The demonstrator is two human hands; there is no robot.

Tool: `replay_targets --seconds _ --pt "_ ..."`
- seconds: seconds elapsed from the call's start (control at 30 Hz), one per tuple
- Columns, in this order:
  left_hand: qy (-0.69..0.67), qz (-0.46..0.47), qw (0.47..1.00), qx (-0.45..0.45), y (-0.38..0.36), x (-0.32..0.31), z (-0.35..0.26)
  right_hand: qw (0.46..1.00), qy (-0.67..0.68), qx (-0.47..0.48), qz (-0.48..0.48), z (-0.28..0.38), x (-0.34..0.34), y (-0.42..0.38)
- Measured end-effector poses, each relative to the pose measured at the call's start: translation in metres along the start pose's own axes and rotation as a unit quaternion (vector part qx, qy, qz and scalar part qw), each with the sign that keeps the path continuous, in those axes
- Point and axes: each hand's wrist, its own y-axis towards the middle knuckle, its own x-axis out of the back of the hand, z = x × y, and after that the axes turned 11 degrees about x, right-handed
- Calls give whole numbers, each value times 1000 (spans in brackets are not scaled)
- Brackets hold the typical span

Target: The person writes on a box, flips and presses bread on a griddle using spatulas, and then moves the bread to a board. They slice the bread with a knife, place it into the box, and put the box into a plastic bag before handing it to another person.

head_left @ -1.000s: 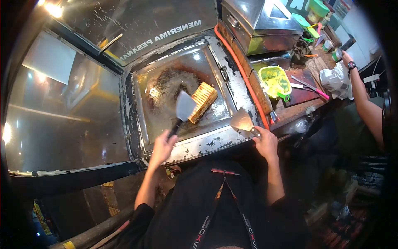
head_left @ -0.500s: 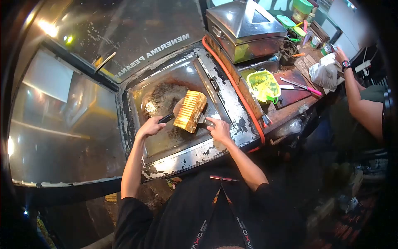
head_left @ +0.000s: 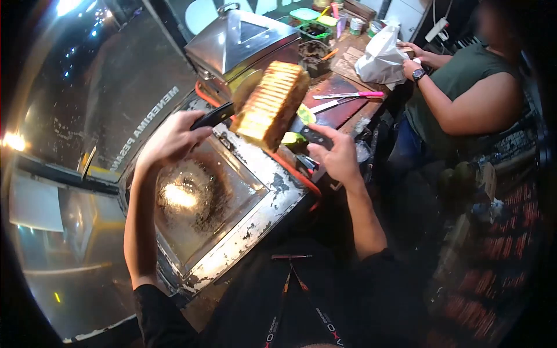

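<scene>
A browned, ridged loaf of bread [head_left: 270, 104] is held in the air between two metal spatulas, above the right edge of the greasy griddle [head_left: 232, 235]. My left hand [head_left: 173, 136] is closed round the black handle of one spatula, whose round blade shows at the loaf's left side. On the other side, my right hand [head_left: 335, 153] grips the dark handle of the second spatula. Its blade meets the loaf's lower right side and is partly hidden.
A steel box with a pyramid lid [head_left: 243, 43] stands behind the loaf. Knives [head_left: 348, 94] lie on a red board [head_left: 342, 116]. At the right, a co-worker [head_left: 464, 98] handles a white plastic bag [head_left: 380, 55]. An orange hose [head_left: 299, 174] runs beside the griddle.
Both hands have lifted the loaf off the griddle and carried it right towards the worktable. The view has turned right, and more of the co-worker shows.
</scene>
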Motion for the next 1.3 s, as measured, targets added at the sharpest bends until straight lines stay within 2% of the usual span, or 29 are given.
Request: replay_targets --seconds 0.1,0.17,0.27,0.33,0.4,0.47,0.6,0.67,0.7,0.8,0.87,0.93,1.0,1.07,1.13,1.2,1.23,1.27,1.3 --pt "13 26 997 -67 55 -26 -35 996 -60 -9 -63 -16 45 0" --pt "27 51 995 -83 95 -46 -52 992 -78 -10 -101 -49 65 -7" --pt "36 28 995 -93 142 -81 -63 983 -108 -44 -142 -106 86 -20" --pt "53 -20 993 -106 160 -100 -62 978 -105 -92 -156 -136 91 -26" --pt "52 -34 993 -102 161 -107 -58 971 -107 -132 -167 -169 89 -28" --pt "-17 -24 994 -106 151 -109 -48 964 -114 -166 -175 -202 81 -30" --pt "-132 -31 991 0 100 -101 -29 973 -84 -100 -192 -288 53 -19" --pt "-238 -15 970 39 70 -98 -11 975 -98 -129 -153 -293 51 -7" --pt "-263 -40 964 20 60 -101 9 975 -111 -130 -143 -298 53 -4" --pt "-336 -76 937 58 6 -108 54 978 -121 -133 -103 -284 77 -19" --pt "-393 -121 906 103 -33 -127 88 966 -152 -189 -94 -234 100 -45" --pt "-434 -151 876 144 -68 -155 131 967 -157 -179 -90 -214 118 -87" --pt "-462 -174 848 191 -101 -189 178 985 -66 -139 -74 -172 131 -127" --pt "-491 -181 817 241 -125 -229 228 989 64 -133 5 -128 130 -154" --pt "-492 -156 794 322 -141 -262 273 981 76 -117 133 -79 111 -163" --pt "-487 -190 791 318 -154 -290 290 972 41 -51 226 -53 69 -170" --pt "-485 -205 792 308 -160 -299 294 964 28 -59 257 -45 43 -175" --pt "-463 -201 808 303 -165 -304 298 956 16 -63 286 -44 13 -179" --pt "-418 -207 824 322 -169 -309 301 957 6 -29 290 -44 -17 -184"
